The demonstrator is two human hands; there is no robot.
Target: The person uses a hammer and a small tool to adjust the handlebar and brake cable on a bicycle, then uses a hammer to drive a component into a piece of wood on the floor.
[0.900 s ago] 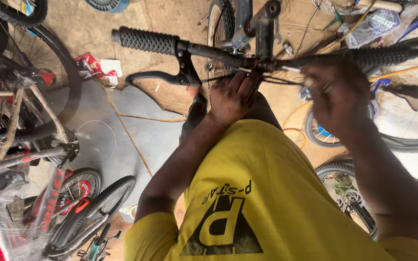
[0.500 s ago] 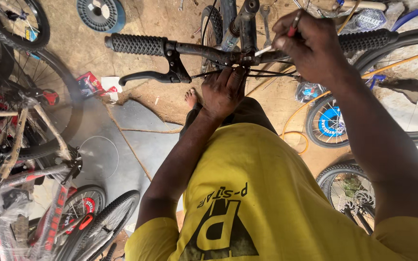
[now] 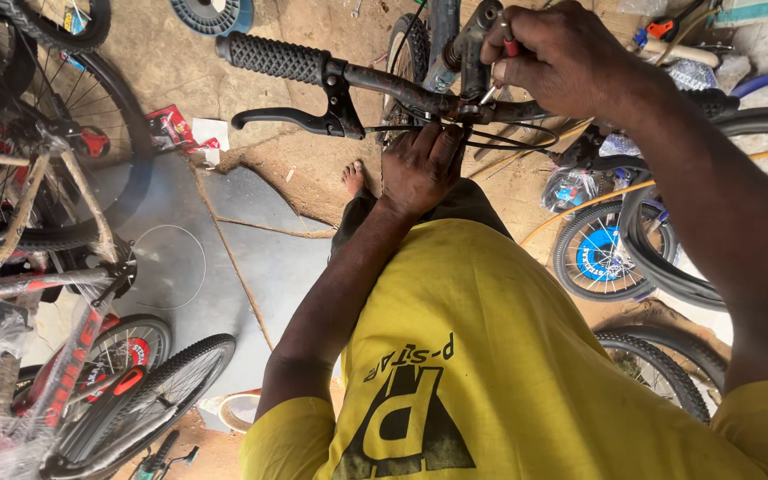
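Your left hand [image 3: 420,169] reaches up under the handlebar [image 3: 402,87], palm against the bar near its middle, fingers curled round the underside where the thin black cables [image 3: 508,142] loop out. Whether those fingers pinch a cable or only press the bar you cannot tell from here. Your right hand [image 3: 562,55] sits above the bar, just beside the stem [image 3: 477,44], fingers clamped on a small tool [image 3: 508,43] with a red handle; its metal tip points down at the bar clamp. The two hands are close together, one above the bar and one below it, not touching.

The handlebar runs across the top of the view, tilted slightly down to the right. Its black rubber grip [image 3: 273,58] is at the left end, with the brake lever [image 3: 291,117] hanging just beneath it and apart from both hands. The front tyre [image 3: 406,53] shows behind the bar.

Your bare foot [image 3: 353,178] stands on the dirt floor [image 3: 286,160] below the bar. To your left, wrapped bikes [image 3: 37,267] lean together. To your right, small wheels [image 3: 597,253] lie on the floor. A red packet [image 3: 171,129] lies on the ground near the lever.
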